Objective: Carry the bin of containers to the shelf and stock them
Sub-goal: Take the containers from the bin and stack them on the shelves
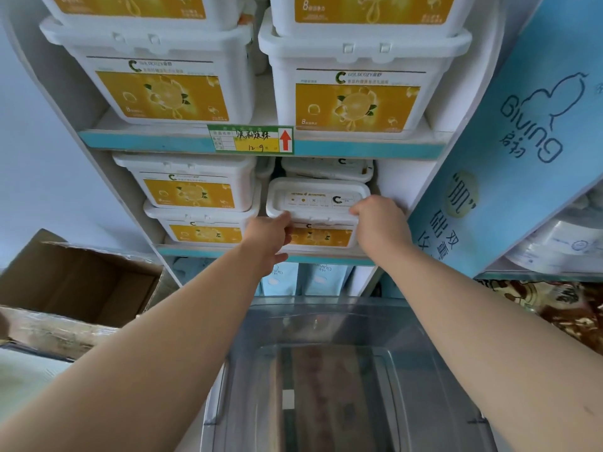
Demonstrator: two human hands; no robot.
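A white lidded container (318,203) with a yellow label sits on the lower shelf (329,257), right of centre. My left hand (272,236) grips its left front corner and my right hand (380,223) grips its right front corner. Two more of the same containers (192,190) are stacked to its left, and another container (329,168) lies behind it. Below my arms stands the clear plastic bin (329,321); I see no containers inside it.
Bigger stacks of the same containers (355,93) fill the upper shelf, which carries a green price tag (251,139). An open cardboard box (75,282) stands at the left. A blue sign panel (522,151) flanks the shelf on the right. Blue packs (319,278) sit beneath.
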